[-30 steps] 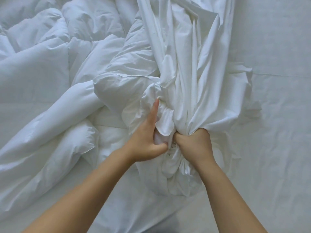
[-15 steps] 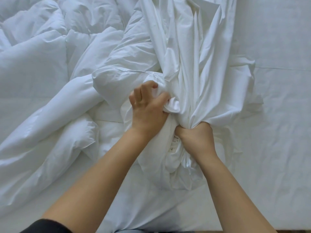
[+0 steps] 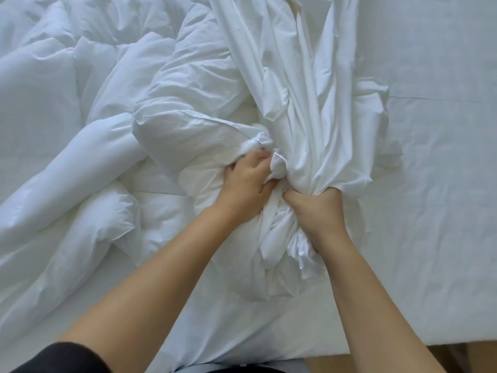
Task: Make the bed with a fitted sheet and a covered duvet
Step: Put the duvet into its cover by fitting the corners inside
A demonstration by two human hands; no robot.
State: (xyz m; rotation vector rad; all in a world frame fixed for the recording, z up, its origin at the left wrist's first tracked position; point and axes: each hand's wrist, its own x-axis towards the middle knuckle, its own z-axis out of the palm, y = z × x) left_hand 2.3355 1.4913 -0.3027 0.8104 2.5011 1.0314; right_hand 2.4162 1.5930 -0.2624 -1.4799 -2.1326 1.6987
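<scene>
A puffy white duvet [image 3: 80, 135] lies crumpled over the left half of the bed. A thin white duvet cover [image 3: 309, 98] runs in long folds from the top centre down to my hands. My right hand [image 3: 317, 216] grips the gathered cover in a fist. Just to its left, my left hand [image 3: 247, 181] grips a piped corner of the duvet beside the bunched cover. The fingertips of both hands are buried in the cloth. A fitted sheet [image 3: 435, 184] covers the mattress to the right.
The near edge of the bed [image 3: 403, 343] crosses the lower right, with a strip of floor below it. My dark sleeve [image 3: 59, 359] shows at the bottom left.
My left hand went from lying along the cloth to reaching up and curling onto the duvet corner, now pulled in close beside my right fist. My right hand kept its grip.
</scene>
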